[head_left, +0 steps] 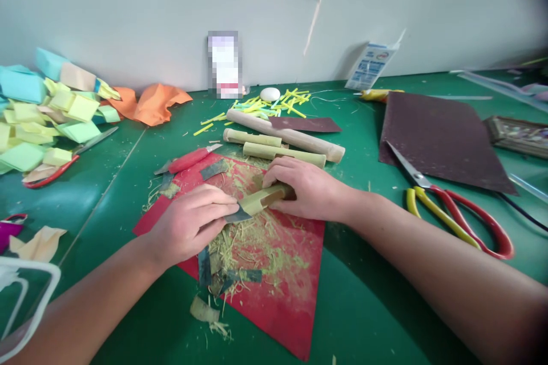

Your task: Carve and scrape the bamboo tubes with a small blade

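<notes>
A short bamboo piece with a notch cut in it is gripped at its right end by my right hand, fingers wrapped round it. My left hand pinches a dark strip of sandpaper pressed against the bamboo's left end. Beneath both hands lies a red sheet strewn with pale shavings and dust. Several used sandpaper scraps rest on it near my left hand. Just beyond are two cut bamboo pieces and a longer pale stick.
A red-handled knife lies behind my left hand. Red-and-yellow-handled scissors and a dark brown sheet are at right. Folded papers heap at left, near orange paper. A phone leans on the wall.
</notes>
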`<state>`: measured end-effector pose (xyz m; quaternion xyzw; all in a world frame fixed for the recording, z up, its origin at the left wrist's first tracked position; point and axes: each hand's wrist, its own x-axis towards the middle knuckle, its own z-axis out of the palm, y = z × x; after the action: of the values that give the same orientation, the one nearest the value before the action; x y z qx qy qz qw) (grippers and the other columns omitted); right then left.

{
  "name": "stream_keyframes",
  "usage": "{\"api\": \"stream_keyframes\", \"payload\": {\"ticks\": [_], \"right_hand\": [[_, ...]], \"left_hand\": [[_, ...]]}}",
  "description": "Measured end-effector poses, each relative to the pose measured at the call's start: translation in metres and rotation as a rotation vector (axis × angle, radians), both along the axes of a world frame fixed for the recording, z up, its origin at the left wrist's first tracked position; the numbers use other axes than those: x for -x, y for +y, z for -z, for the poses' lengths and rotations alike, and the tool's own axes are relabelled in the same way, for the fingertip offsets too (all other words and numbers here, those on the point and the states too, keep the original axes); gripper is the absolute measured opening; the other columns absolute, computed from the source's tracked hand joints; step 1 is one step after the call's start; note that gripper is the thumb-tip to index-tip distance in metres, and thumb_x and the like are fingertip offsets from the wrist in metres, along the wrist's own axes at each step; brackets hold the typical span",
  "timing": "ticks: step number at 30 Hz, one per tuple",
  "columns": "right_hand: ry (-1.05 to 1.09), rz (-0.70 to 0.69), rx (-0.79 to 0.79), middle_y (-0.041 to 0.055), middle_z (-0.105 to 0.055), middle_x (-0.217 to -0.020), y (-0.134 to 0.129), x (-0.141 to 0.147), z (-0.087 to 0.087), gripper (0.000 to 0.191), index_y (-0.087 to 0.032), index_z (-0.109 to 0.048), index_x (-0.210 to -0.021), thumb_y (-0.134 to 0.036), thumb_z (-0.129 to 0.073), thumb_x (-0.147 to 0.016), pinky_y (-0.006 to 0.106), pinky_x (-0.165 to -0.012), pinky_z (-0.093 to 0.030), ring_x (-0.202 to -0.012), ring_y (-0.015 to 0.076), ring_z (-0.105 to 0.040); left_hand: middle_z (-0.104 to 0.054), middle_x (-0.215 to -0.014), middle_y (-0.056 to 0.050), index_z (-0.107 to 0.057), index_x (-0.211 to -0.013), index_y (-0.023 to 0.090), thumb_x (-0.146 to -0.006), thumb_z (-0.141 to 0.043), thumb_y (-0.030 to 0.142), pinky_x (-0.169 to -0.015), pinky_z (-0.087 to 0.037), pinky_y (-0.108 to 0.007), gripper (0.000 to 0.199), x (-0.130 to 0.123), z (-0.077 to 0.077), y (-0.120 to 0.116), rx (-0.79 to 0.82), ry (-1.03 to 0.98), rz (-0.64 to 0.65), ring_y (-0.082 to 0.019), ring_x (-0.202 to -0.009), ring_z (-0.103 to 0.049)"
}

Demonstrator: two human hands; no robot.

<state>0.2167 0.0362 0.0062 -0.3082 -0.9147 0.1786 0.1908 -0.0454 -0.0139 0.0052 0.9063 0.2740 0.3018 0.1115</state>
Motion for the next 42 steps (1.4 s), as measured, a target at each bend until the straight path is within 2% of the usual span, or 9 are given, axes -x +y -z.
{"api": "stream_keyframes", "payload": {"ticks": [6, 12, 19, 24, 31, 36, 42], "right_hand": [[0.020, -0.024, -0.024, 0.0038, -0.057, -0.087, 0.002, 0.000, 0.001, 0.014, -0.019, -0.057, -0.086, -0.024, -0.066, -0.077, 0.029, -0.069, -0.041, -0.081, 0.0180, -0.054], [0.037, -0.052, -0.007, 0.0033, -0.059, -0.090, 0.005, 0.001, 0.003, 0.019, -0.020, -0.059, -0.090, -0.027, -0.069, -0.075, 0.030, -0.072, -0.040, -0.084, 0.0187, -0.055], [0.039, -0.057, 0.004, 0.0033, -0.058, -0.087, 0.006, 0.003, 0.003, 0.015, -0.019, -0.059, -0.088, -0.023, -0.067, -0.076, 0.030, -0.071, -0.040, -0.082, 0.0183, -0.054], [0.033, -0.053, 0.014, 0.0030, -0.060, -0.090, 0.006, 0.002, 0.003, 0.019, -0.020, -0.060, -0.090, -0.026, -0.070, -0.076, 0.030, -0.073, -0.040, -0.084, 0.0182, -0.055], [0.040, -0.056, 0.010, 0.0027, -0.059, -0.089, 0.007, 0.003, 0.005, 0.020, -0.020, -0.058, -0.090, -0.028, -0.069, -0.076, 0.030, -0.072, -0.040, -0.083, 0.0182, -0.054], [0.036, -0.055, 0.023, 0.0024, -0.059, -0.089, 0.007, 0.003, 0.004, 0.019, -0.020, -0.058, -0.087, -0.028, -0.070, -0.075, 0.030, -0.071, -0.039, -0.083, 0.0178, -0.054], [0.023, -0.048, 0.018, 0.0030, -0.059, -0.089, 0.006, 0.003, 0.003, 0.019, -0.020, -0.058, -0.089, -0.027, -0.069, -0.075, 0.031, -0.072, -0.040, -0.084, 0.0186, -0.054]], "left_hand": [[-0.068, -0.102, -0.011, -0.066, -0.109, 0.012, -0.089, -0.055, 0.008, -0.086, -0.054, -0.036, 0.023, -0.024, 0.003, 0.005, -0.019, -0.041, 0.018, -0.019, -0.097, -0.062], [-0.067, -0.104, -0.011, -0.065, -0.111, 0.012, -0.088, -0.055, 0.006, -0.089, -0.053, -0.035, 0.026, -0.008, 0.001, -0.005, -0.027, 0.028, -0.011, -0.019, -0.101, -0.059], [-0.068, -0.100, -0.011, -0.066, -0.108, 0.011, -0.089, -0.055, 0.008, -0.086, -0.054, -0.035, 0.022, -0.025, 0.003, 0.005, -0.039, -0.045, 0.028, -0.019, -0.097, -0.061], [-0.068, -0.103, -0.011, -0.065, -0.112, 0.013, -0.088, -0.054, 0.007, -0.089, -0.053, -0.035, 0.026, -0.009, 0.002, -0.002, -0.016, 0.011, 0.012, -0.019, -0.100, -0.060], [-0.069, -0.098, -0.009, -0.067, -0.106, 0.014, -0.090, -0.055, 0.010, -0.083, -0.054, -0.034, 0.021, -0.020, 0.004, 0.007, -0.009, -0.065, 0.020, -0.017, -0.093, -0.062], [-0.068, -0.099, -0.010, -0.066, -0.111, 0.013, -0.089, -0.054, 0.007, -0.084, -0.054, -0.032, 0.025, -0.006, 0.003, -0.004, 0.006, -0.033, -0.028, -0.018, -0.096, -0.061], [-0.068, -0.096, -0.009, -0.068, -0.102, 0.013, -0.089, -0.057, 0.011, -0.082, -0.054, -0.033, 0.017, -0.023, 0.005, 0.004, 0.019, -0.078, -0.018, -0.017, -0.091, -0.061]]}}
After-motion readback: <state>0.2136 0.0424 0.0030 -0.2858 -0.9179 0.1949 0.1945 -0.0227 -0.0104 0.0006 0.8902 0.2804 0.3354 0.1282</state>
